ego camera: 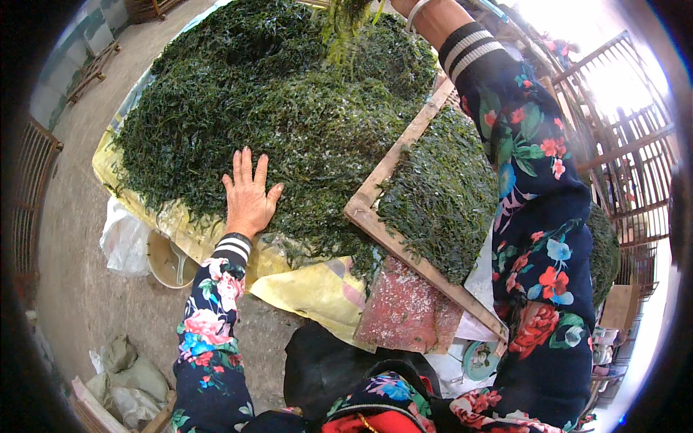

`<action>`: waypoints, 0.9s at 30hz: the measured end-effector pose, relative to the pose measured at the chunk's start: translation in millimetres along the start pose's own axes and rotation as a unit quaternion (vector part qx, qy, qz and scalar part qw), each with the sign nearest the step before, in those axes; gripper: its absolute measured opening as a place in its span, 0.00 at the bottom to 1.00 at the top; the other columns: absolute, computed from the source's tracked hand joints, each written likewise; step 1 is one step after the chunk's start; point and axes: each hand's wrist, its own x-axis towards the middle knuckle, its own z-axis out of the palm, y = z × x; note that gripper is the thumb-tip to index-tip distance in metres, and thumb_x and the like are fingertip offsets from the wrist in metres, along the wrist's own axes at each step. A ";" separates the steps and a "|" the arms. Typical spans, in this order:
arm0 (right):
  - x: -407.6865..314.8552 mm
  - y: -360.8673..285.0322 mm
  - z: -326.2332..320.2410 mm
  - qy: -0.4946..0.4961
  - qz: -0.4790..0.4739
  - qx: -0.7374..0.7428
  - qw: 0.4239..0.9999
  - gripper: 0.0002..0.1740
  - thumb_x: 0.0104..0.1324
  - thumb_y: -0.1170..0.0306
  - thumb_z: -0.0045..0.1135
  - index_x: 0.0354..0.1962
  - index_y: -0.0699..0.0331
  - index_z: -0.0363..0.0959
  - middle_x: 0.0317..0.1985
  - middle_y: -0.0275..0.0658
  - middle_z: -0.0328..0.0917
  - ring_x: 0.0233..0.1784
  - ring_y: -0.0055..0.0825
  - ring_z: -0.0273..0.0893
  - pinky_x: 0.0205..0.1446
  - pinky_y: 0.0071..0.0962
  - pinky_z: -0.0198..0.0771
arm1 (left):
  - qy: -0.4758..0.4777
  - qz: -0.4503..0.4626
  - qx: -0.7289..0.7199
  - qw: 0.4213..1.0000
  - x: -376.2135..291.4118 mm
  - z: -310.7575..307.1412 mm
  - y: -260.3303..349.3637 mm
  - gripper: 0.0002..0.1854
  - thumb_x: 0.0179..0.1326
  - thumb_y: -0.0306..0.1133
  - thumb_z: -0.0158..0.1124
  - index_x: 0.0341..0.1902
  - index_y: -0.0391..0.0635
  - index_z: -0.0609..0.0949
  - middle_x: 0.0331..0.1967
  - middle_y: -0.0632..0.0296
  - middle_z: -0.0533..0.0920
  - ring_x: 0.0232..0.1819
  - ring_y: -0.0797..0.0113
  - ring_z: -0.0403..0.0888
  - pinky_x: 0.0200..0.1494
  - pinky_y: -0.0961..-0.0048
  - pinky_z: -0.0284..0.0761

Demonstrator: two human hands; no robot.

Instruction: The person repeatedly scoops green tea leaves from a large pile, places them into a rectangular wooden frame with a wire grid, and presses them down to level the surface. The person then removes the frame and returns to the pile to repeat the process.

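Observation:
A broad heap of dark green seaweed point(216, 103), flecked with white grains, lies on a yellow plastic sheet point(303, 284). My left hand point(250, 203) rests palm down on its near side, fingers spread and holding nothing. At the top edge my right hand point(403, 6) is mostly cut off, with its fingers out of view. A lighter green clump of seaweed point(342, 24) hangs beside it and appears to be in its grip. Below my right forearm, a wood-edged frame point(379, 157) borders more seaweed point(441, 200). My sleeve hides part of that frame.
A reddish board point(409, 308) strewn with white grains lies under the frame's near edge. Left of the sheet are a white plastic bag point(127, 238) and a tan basin point(159, 262) with a ladle. Sacks point(130, 379) lie lower left. Slatted racks point(622, 135) stand at right.

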 end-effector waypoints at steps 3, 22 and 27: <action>13.4 -8.6 -1.0 0.026 -0.011 0.002 1.000 0.03 0.59 0.80 0.57 0.30 0.63 0.76 0.26 0.35 0.74 0.27 0.32 0.72 0.36 0.34 0.70 | -0.003 -0.003 -0.007 1.000 0.4 -1.6 1.1 0.39 0.69 0.54 0.61 0.77 0.47 0.67 0.82 0.44 0.52 0.83 0.41 0.46 0.71 0.26 0.55; -148.9 134.6 -69.3 -0.202 -0.034 -0.704 0.680 0.48 0.50 0.36 0.70 0.62 0.55 0.77 0.60 0.47 0.79 0.67 0.50 0.74 0.70 0.46 0.69 | 0.024 0.014 0.016 0.999 0.6 10.4 -4.2 0.38 0.69 0.54 0.61 0.77 0.48 0.68 0.81 0.43 0.55 0.82 0.40 0.49 0.69 0.26 0.57; -129.3 145.6 -57.1 -0.216 0.069 -0.737 0.637 0.22 0.55 0.54 0.66 0.41 0.60 0.86 0.46 0.51 0.86 0.53 0.50 0.84 0.58 0.45 0.79 | 0.020 0.015 0.011 1.000 1.6 10.3 -4.6 0.38 0.68 0.55 0.62 0.76 0.48 0.68 0.81 0.43 0.55 0.82 0.40 0.48 0.70 0.26 0.56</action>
